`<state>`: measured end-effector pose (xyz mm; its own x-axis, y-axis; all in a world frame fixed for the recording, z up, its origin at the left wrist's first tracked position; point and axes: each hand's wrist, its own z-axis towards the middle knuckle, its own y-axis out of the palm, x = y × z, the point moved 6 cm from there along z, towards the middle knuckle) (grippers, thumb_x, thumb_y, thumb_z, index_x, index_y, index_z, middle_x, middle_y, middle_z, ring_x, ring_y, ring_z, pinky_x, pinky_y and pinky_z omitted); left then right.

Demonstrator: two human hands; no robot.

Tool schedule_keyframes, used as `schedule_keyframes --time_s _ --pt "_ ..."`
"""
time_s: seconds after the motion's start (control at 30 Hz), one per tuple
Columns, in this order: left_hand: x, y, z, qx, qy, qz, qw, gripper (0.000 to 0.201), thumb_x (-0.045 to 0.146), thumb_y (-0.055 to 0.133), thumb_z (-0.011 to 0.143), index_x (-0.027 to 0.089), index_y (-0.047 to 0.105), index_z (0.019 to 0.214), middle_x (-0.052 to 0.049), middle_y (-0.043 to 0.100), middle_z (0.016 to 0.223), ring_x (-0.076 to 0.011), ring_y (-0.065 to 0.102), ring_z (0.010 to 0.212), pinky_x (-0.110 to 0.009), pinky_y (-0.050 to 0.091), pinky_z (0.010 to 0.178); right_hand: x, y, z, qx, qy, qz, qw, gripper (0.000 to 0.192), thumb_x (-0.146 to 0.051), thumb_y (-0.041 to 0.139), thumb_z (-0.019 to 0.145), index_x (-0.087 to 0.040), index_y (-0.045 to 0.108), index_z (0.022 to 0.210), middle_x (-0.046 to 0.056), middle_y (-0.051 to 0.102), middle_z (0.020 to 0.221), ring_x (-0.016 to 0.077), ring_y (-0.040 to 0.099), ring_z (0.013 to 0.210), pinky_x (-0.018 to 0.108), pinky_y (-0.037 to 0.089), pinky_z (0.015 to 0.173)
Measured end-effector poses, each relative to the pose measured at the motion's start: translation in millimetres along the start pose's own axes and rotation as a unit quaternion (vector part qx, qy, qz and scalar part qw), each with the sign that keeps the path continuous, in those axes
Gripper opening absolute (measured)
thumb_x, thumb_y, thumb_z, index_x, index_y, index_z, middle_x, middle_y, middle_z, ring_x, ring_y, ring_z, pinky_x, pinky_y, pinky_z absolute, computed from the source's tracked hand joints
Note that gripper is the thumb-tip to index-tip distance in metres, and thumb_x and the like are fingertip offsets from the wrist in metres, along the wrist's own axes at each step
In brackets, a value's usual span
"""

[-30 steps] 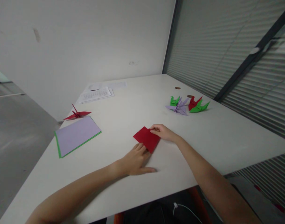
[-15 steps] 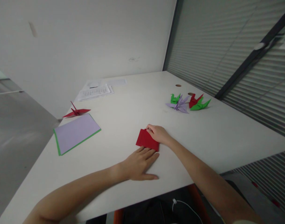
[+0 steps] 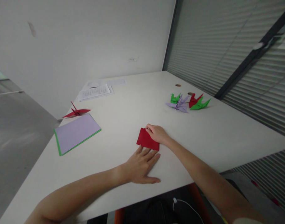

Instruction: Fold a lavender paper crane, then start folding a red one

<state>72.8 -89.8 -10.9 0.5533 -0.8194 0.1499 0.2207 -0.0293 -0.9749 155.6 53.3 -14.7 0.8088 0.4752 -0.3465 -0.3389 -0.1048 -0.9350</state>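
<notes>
A folded red paper [image 3: 145,140] lies flat on the white table [image 3: 137,105] in front of me. My right hand [image 3: 157,134] rests on its right side, fingertips pressing the top edge. My left hand [image 3: 142,165] lies flat on the table just below the paper, fingers spread, fingertips touching its near edge.
Several folded paper cranes, green [image 3: 200,105], lilac [image 3: 179,105] and red [image 3: 194,100], sit at the back right. A red crane [image 3: 75,112] stands at the left edge beside a stack of lilac and green sheets [image 3: 75,133]. White printed papers [image 3: 95,91] lie further back.
The red paper went from an open diamond to a smaller folded piece. My right hand slid left onto it; my left hand drew back slightly toward me.
</notes>
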Motion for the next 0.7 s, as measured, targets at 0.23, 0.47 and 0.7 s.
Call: schedule_keyframes --time_s 0.23,0.47,0.7 --pt "0.5 -1.3 0.0 0.026 -0.002 0.018 0.999 0.084 0.076 0.035 0.084 0.011 0.049 0.134 -0.018 0.055 0.132 -0.0363 0.052 0.114 -0.05 0.036 0.099 4.0 0.1 0.4 0.004 0.0 0.029 1.0 0.022 -0.028 0.041 0.097 -0.022 0.062 0.1 0.005 0.073 0.093 0.0185 0.065 0.08 0.027 0.038 0.069" --pt "-2.2 -3.6 0.8 0.03 -0.008 -0.036 0.999 0.088 0.079 0.042 0.08 0.013 0.047 0.137 -0.017 0.055 0.135 -0.034 0.051 0.119 -0.049 0.033 0.103 -3.9 -3.2 3.7 0.062 -0.054 0.128 0.988 0.02 -0.026 0.043 0.096 -0.021 0.062 0.097 0.006 0.071 0.098 0.0174 0.064 0.088 0.027 0.043 0.079" --pt "0.6 -2.8 0.9 0.048 -0.019 -0.005 0.999 0.085 0.077 0.044 0.08 0.012 0.049 0.135 -0.019 0.053 0.132 -0.0359 0.051 0.115 -0.05 0.038 0.1 1.6 2.3 5.2 0.041 -0.033 0.139 0.989 0.02 -0.027 0.042 0.096 -0.021 0.06 0.104 0.006 0.072 0.091 0.0186 0.064 0.082 0.029 0.043 0.075"
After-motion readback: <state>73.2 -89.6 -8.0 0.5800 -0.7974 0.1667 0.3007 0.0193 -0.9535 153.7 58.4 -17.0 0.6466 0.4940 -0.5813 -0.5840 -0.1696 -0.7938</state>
